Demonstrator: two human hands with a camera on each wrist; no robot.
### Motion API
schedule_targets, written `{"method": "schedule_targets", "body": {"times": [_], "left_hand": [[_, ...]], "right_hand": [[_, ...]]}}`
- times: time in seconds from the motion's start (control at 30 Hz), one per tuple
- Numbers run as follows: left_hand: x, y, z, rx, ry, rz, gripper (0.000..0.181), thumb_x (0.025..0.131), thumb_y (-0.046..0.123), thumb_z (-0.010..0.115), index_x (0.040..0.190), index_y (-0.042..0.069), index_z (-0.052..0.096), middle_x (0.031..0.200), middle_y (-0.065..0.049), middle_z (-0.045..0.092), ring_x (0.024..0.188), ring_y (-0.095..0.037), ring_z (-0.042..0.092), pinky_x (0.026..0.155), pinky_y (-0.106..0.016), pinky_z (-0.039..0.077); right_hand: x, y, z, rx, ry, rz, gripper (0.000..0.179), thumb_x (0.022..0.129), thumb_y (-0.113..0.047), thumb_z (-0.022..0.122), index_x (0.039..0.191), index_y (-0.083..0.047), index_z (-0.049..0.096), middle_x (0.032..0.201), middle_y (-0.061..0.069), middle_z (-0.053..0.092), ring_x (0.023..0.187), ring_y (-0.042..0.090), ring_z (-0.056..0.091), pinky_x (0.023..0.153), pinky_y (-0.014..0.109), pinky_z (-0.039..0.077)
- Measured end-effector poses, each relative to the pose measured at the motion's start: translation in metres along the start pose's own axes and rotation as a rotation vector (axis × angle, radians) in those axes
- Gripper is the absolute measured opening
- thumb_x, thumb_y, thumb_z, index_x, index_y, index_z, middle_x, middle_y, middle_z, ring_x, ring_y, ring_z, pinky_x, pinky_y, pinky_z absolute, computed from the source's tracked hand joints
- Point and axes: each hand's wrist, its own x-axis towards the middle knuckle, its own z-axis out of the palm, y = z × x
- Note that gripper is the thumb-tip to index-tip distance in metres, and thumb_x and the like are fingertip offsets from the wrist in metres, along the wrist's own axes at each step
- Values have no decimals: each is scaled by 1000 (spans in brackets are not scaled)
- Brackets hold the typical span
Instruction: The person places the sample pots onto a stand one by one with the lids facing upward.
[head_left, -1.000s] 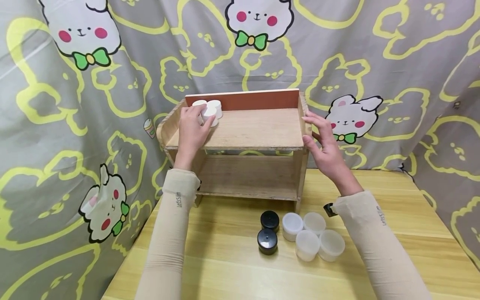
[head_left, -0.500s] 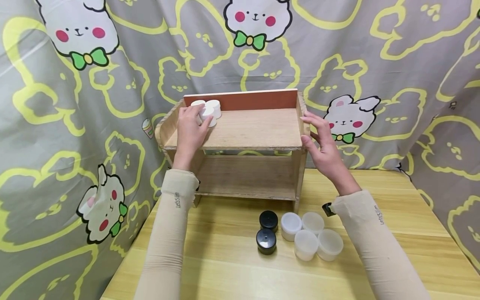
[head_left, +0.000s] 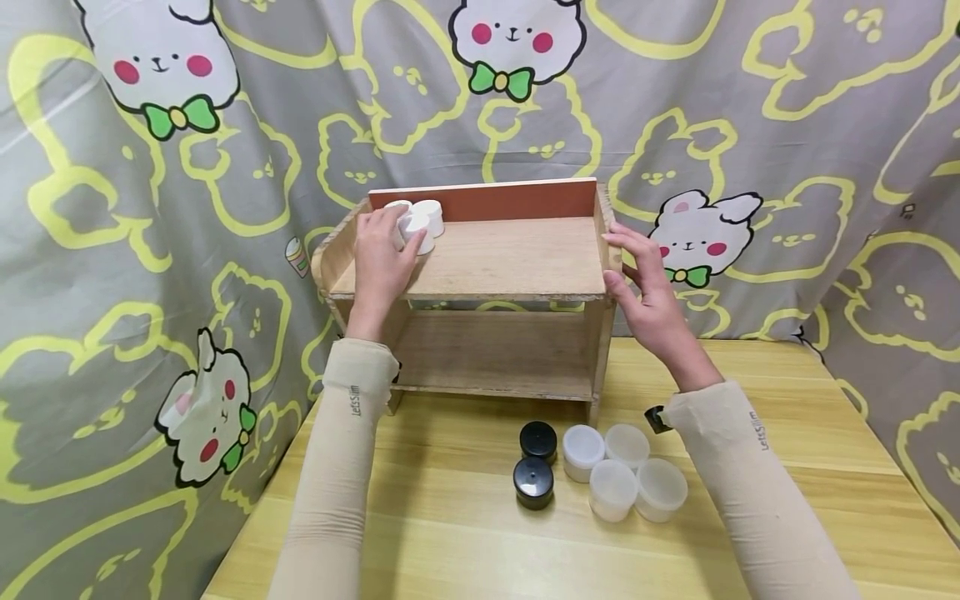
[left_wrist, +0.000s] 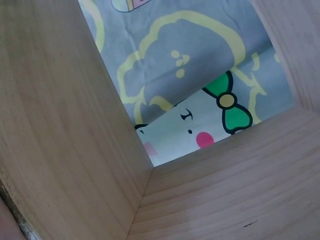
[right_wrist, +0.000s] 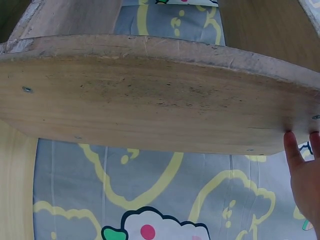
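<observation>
At the left end of the top deck of a small wooden shelf [head_left: 517,258], several white round jars [head_left: 430,215] stand close together. My left hand [head_left: 381,265] has its fingers and thumb around the front white jar [head_left: 417,236], hiding part of the cluster. With my right hand [head_left: 654,304] I hold the shelf's right side panel [head_left: 606,242], the thumb at its front edge. In the right wrist view, fingertips [right_wrist: 290,137] press against the panel's outer face. The left wrist view looks into the wooden compartment [left_wrist: 210,190] below, with the jars out of sight.
On the wooden table [head_left: 465,550] before the shelf stand two black-lidded jars [head_left: 534,482] and several translucent white jars [head_left: 613,490]. A patterned curtain [head_left: 285,142] hangs close behind and to both sides. The shelf's lower board [head_left: 495,358] lies under the top deck.
Hardly anything differs. Both hands stay in place on the jar and the panel; the view shifts slightly.
</observation>
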Motion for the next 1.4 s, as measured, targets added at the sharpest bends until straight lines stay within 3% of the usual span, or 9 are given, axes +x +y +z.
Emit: {"method": "schedule_targets", "body": {"times": [0.2,0.33,0.43,0.67,0.87,0.97,1.13,1.4], "left_hand": [[1,0,-1,-19,48,11,42,97,21,72,131,-3,67,138,-19,64,124,-41,52,110,-49,39],[-2,1,-3,-32,68,18,41,98,22,71,132,-1,67,138,-18,64,124,-40,52,110,-49,39],[-7,7,-4,-49,82,39,42,98,22,71,134,1,67,140,-16,63,126,-38,52,110,-48,40],[-26,32,-2,-61,99,154,45,99,28,69,140,9,64,144,-11,60,126,-35,52,107,-48,41],[-52,50,-2,-83,100,243,45,99,29,69,140,11,64,144,-8,62,124,-32,53,108,-47,41],[-69,56,0,-88,85,291,45,98,27,70,139,9,64,142,-10,63,118,-32,55,101,-46,44],[-98,58,10,-105,44,370,45,96,26,73,137,10,65,137,-10,66,112,-30,58,96,-45,48],[-136,59,20,-40,19,549,46,94,31,73,137,15,67,136,-4,68,119,-27,60,105,-44,47]], "right_hand": [[0,-2,-2,7,-7,-5,46,103,4,55,147,-6,48,164,3,36,151,15,33,114,31,40],[-1,-1,-3,20,-18,2,46,104,2,53,148,-8,48,164,-1,35,152,16,32,116,44,40],[-1,-2,-3,24,-13,0,47,103,3,54,148,-7,48,164,0,36,152,16,32,116,47,39],[0,-1,-4,16,4,-8,46,102,4,56,146,-3,48,163,5,37,151,14,33,115,35,40],[1,-1,-3,30,-15,9,45,103,3,54,147,-6,48,164,-1,36,151,15,32,116,48,40],[0,0,-2,26,-22,16,45,104,2,54,147,-5,48,164,-2,35,151,14,32,115,54,39],[-1,0,-1,17,-12,14,45,102,3,55,147,-4,48,164,1,36,151,15,33,115,51,40],[2,2,-1,22,-11,12,46,101,5,56,146,-1,47,163,5,36,151,16,33,114,60,38]]}}
